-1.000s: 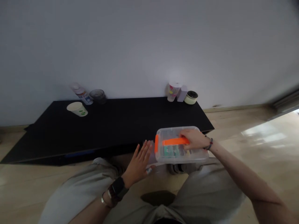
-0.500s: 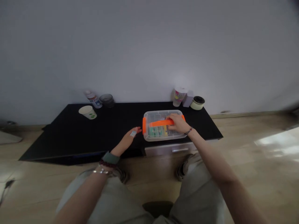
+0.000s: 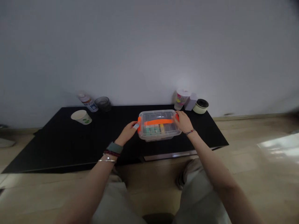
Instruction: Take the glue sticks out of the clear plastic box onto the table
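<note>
Clear plastic with orange trim: lidded storage box (image 3: 159, 132) on the black low table (image 3: 70, 140), near the front edge, long side towards the wearer. Flat orange handle (image 3: 158, 122) folded down along the lid. Inside, a row of small packs in green, white and yellow; labels not legible.

Held at both short ends. Left hand (image 3: 128, 133) curled against the left end, fingertips at the orange latch (image 3: 139, 124). Right hand (image 3: 184, 122) cupped over the right end, covering most of the latch there. Both grips closed onto the box, not spread. Pressing, pulling or merely resting: cannot tell.

Handling, by judgement:
- Thin rigid shell, probably light. Contents likely to shift if tilted, so keep level.
- Smooth walls, likely slippery; expected to slide readily on the glossy top.
- Lid liable to flex or pop if squeezed mid-span.
- Best purchase at the two ends under the rim, or by the handle with both latches seated.

Hidden or unclear:
- Right latch state, box base and both palms.
- Drawer front (image 3: 170, 154) under the table edge, only partly in view.
- Along the wall, soft in focus: paper cup (image 3: 81, 117), bottle (image 3: 87, 101) and dark tumbler (image 3: 103, 103) to the left; printed cup (image 3: 181, 99), pale carton (image 3: 191, 101) and cream tin (image 3: 201, 106) to the right.
- Knees cut off at the lower edge.
</note>
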Demonstrator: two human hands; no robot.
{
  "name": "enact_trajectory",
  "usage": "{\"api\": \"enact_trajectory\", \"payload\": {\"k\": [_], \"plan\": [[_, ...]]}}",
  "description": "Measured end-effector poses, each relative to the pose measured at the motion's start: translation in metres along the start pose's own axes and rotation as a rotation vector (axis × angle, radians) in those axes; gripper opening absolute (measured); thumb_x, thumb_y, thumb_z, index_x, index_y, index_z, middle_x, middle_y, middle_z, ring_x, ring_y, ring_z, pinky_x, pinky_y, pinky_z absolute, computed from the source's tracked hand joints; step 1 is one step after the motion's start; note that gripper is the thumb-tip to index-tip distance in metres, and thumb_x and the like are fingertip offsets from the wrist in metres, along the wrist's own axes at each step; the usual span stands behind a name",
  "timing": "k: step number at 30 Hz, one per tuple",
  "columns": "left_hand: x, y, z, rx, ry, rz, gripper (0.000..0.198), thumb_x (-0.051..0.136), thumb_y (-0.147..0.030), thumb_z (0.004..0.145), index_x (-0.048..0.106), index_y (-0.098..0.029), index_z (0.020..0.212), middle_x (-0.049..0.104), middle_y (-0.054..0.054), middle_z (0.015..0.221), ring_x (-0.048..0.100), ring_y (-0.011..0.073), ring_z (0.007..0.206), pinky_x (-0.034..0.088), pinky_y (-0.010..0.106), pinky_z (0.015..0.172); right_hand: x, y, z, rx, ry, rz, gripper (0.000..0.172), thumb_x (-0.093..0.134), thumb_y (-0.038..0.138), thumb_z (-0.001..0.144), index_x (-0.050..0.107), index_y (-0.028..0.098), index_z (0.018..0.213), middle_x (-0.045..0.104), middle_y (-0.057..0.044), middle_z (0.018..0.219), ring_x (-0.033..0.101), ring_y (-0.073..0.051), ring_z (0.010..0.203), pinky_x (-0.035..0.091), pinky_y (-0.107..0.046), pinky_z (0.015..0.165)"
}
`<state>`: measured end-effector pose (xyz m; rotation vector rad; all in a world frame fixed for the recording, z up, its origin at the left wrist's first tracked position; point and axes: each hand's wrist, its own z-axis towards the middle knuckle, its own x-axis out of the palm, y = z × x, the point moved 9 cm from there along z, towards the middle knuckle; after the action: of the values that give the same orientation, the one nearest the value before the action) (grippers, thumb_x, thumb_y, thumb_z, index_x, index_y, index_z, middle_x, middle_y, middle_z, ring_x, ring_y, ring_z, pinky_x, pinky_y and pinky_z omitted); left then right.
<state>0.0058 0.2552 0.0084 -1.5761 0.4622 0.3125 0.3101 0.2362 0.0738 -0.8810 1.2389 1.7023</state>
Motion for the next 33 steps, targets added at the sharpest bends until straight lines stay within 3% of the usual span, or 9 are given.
{"api": "enact_trajectory", "payload": {"k": [3, 9, 11, 13, 16, 18, 21, 29, 33], "plan": [[0.001, -0.005, 0.004, -0.043, 0.025, 0.234, 0.05, 0.05, -0.043, 0.084, 0.066, -0.014, 0.122, 0.072, 0.012, 0.115, 0.066, 0.0287, 0.103, 0.05, 0.038, 0.091, 0.007, -0.028, -0.011, 0.235, 0.106, -0.037, 0.036, 0.045, 0.04, 0.1, 0.063, 0.014, 0.117, 0.071, -0.015, 0.104, 0.067, -0.027, 0.098, 0.046, -0.032, 0.082], [0.002, -0.021, -0.004, -0.146, 0.048, 0.537, 0.049, 0.043, -0.036, 0.091, 0.06, -0.017, 0.133, 0.071, 0.014, 0.12, 0.066, 0.032, 0.109, 0.049, 0.036, 0.087, 0.028, -0.057, -0.012, 0.356, 0.203, 0.082, 0.033, 0.038, 0.026, 0.101, 0.068, 0.015, 0.096, 0.074, -0.013, 0.094, 0.069, -0.023, 0.089, 0.046, -0.028, 0.077], [0.004, -0.027, -0.008, -0.162, 0.059, 0.607, 0.048, 0.04, -0.035, 0.093, 0.058, -0.019, 0.134, 0.07, 0.015, 0.123, 0.065, 0.0329, 0.112, 0.049, 0.037, 0.087, 0.027, -0.064, -0.011, 0.382, 0.193, 0.109, 0.031, 0.038, 0.02, 0.098, 0.068, 0.015, 0.102, 0.073, -0.012, 0.097, 0.068, -0.022, 0.09, 0.047, -0.029, 0.079], [0.005, -0.032, -0.012, -0.167, 0.068, 0.681, 0.047, 0.039, -0.034, 0.093, 0.057, -0.021, 0.134, 0.069, 0.016, 0.122, 0.065, 0.0342, 0.112, 0.049, 0.039, 0.087, 0.009, -0.057, -0.005, 0.302, 0.02, 0.11, 0.031, 0.04, 0.021, 0.097, 0.065, 0.015, 0.114, 0.071, -0.013, 0.107, 0.065, -0.024, 0.098, 0.048, -0.033, 0.085], [0.003, -0.033, -0.013, -0.164, 0.057, 0.769, 0.045, 0.04, -0.032, 0.092, 0.059, -0.021, 0.131, 0.07, 0.019, 0.118, 0.066, 0.0369, 0.109, 0.049, 0.043, 0.087, -0.011, -0.01, 0.002, -0.041, -0.146, 0.146, 0.033, 0.042, 0.029, 0.098, 0.063, 0.016, 0.119, 0.067, -0.014, 0.112, 0.06, -0.025, 0.105, 0.046, -0.039, 0.094], [0.002, -0.027, -0.01, -0.16, 0.05, 0.705, 0.041, 0.041, -0.029, 0.09, 0.063, -0.019, 0.123, 0.07, 0.019, 0.116, 0.066, 0.0371, 0.108, 0.048, 0.044, 0.087, 0.0, 0.029, 0.001, -0.266, -0.021, 0.151, 0.031, 0.047, 0.034, 0.098, 0.066, 0.018, 0.115, 0.067, -0.012, 0.109, 0.058, -0.025, 0.105, 0.044, -0.04, 0.096], [0.005, -0.012, -0.003, -0.122, 0.053, 0.446, 0.037, 0.036, -0.028, 0.089, 0.067, -0.017, 0.106, 0.072, 0.017, 0.11, 0.067, 0.0334, 0.103, 0.048, 0.04, 0.086, 0.023, 0.062, 0.0, -0.384, 0.158, 0.06, 0.035, 0.057, 0.044, 0.095, 0.067, 0.018, 0.115, 0.066, -0.011, 0.11, 0.056, -0.025, 0.105, 0.042, -0.04, 0.095], [0.017, 0.023, 0.004, -0.079, 0.0, -0.031, 0.027, 0.049, -0.042, 0.08, 0.059, -0.018, 0.073, 0.066, 0.005, 0.074, 0.061, 0.0233, 0.076, 0.049, 0.037, 0.077, 0.042, 0.072, 0.008, -0.349, 0.204, 0.029, 0.037, 0.06, 0.053, 0.092, 0.064, 0.017, 0.094, 0.065, -0.01, 0.096, 0.055, -0.024, 0.094, 0.041, -0.036, 0.085], [0.02, 0.033, 0.0, -0.097, -0.008, -0.119, 0.026, 0.056, -0.043, 0.078, 0.06, -0.018, 0.077, 0.068, 0.005, 0.077, 0.063, 0.0245, 0.081, 0.051, 0.039, 0.079, 0.019, 0.063, 0.013, -0.299, 0.092, 0.285, 0.036, 0.057, 0.054, 0.092, 0.059, 0.018, 0.09, 0.063, -0.008, 0.092, 0.055, -0.021, 0.087, 0.043, -0.035, 0.081]]}}
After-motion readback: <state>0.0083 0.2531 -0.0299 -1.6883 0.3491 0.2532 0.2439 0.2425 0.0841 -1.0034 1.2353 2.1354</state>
